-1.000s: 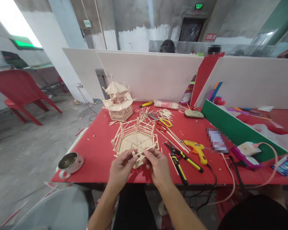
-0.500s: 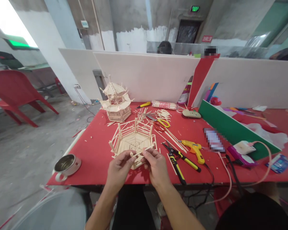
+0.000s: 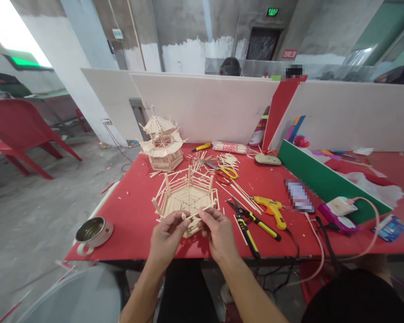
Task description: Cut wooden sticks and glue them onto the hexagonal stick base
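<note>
In front of me on the red table stands a hexagonal base (image 3: 180, 202) built of thin wooden sticks, with upright posts and railings around its rim. A thin wooden stick (image 3: 193, 215) lies across its near side. My left hand (image 3: 166, 233) is closed, pinching the left end of this stick beside a short post. My right hand (image 3: 218, 231) pinches the stick further right, thumb on top and fingers partly hidden underneath. Behind the base, to the left, a finished-looking stick pavilion (image 3: 163, 143) with two tiers of roof stands upright.
Loose sticks (image 3: 229, 159), scissors (image 3: 227, 172), black-and-yellow pliers (image 3: 251, 224) and a yellow glue gun (image 3: 272, 208) lie right of and behind the base. A metal mug (image 3: 94, 233) stands near the left edge. A phone (image 3: 299, 196) and cables lie right, before a green board (image 3: 323, 179).
The view has shifted very slightly. Both hands keep their hold on the stick at the near side of the base, with no clear movement.
</note>
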A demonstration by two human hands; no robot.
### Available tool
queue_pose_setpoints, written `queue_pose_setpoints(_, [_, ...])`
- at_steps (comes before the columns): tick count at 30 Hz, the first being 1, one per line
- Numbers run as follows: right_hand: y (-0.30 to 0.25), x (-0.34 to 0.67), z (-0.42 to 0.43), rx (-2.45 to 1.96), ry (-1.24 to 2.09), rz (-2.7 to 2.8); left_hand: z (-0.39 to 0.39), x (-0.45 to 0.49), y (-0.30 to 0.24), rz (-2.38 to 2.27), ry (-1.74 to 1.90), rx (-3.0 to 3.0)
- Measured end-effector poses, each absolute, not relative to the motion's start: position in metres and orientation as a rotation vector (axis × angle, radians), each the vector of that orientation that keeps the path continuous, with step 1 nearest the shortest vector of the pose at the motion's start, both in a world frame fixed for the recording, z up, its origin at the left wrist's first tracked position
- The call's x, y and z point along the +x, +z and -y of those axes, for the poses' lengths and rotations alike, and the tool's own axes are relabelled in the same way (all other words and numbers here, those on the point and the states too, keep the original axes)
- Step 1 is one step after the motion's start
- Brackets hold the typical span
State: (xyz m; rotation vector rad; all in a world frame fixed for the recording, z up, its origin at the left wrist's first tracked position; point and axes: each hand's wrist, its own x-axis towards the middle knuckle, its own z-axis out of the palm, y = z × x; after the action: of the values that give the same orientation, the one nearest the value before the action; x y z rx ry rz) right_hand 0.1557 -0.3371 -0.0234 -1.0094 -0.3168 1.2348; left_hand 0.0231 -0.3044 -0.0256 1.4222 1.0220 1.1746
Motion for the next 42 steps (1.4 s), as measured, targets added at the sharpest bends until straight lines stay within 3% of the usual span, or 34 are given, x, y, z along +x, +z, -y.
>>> queue_pose_setpoints(18, [-0.021, 0.155, 0.341, -1.028, 1.22, 0.38, 0.307, 0.021, -0.027, -0.968, 1.15, 1.384])
queue_pose_setpoints(24, [-0.013, 0.158, 0.354, -1.089, 1.126, 0.52, 0.316, 0.022, -0.014, -0.934, 1.326, 1.554])
queue_pose_setpoints(32, [-0.019, 0.165, 0.379, -1.134, 1.104, 0.705, 0.346, 0.028, 0.007, -1.193, 1.818, 1.871])
queue_pose_setpoints(38, [-0.013, 0.174, 0.4, -1.268, 0.764, 1.246, 0.357, 0.046, -0.002, -1.071, 1.314, 1.935])
queue_pose_setpoints(42, [-0.022, 0.175, 0.412, -1.449, 0.443, 1.505, 0.36, 0.06, -0.017, -1.069, 1.249, 1.812])
